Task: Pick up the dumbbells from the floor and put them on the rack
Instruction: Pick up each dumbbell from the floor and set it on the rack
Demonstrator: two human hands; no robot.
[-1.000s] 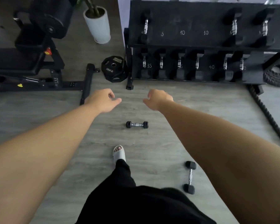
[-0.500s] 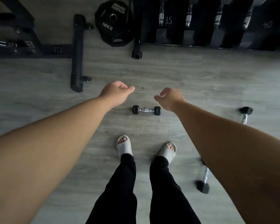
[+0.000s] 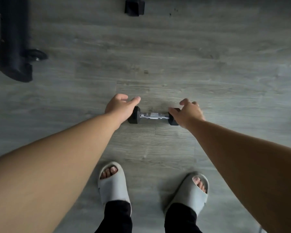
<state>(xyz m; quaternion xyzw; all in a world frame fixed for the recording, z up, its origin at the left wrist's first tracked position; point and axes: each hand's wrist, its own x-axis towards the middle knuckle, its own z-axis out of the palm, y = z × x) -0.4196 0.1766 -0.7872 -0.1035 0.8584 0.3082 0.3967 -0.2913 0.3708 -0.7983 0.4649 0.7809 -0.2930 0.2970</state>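
Left hand point(image 3: 120, 106) unclenched at dumbbell point(image 3: 152, 116) left head; right hand point(image 3: 189, 113) unclenched over right head. I read bar axis left-right; both hands equally near, nothing gripped.

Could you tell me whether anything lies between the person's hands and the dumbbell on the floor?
Nothing visible does. The left hand and right hand hang open over the two ends of the dumbbell, with only bare floor around it.

Small dumbbell with black hex rubber heads and a chrome knurled handle point(image 3: 152, 116), lying flat on the grey wood-look floor point(image 3: 191, 64). It sits crosswise, left to right.
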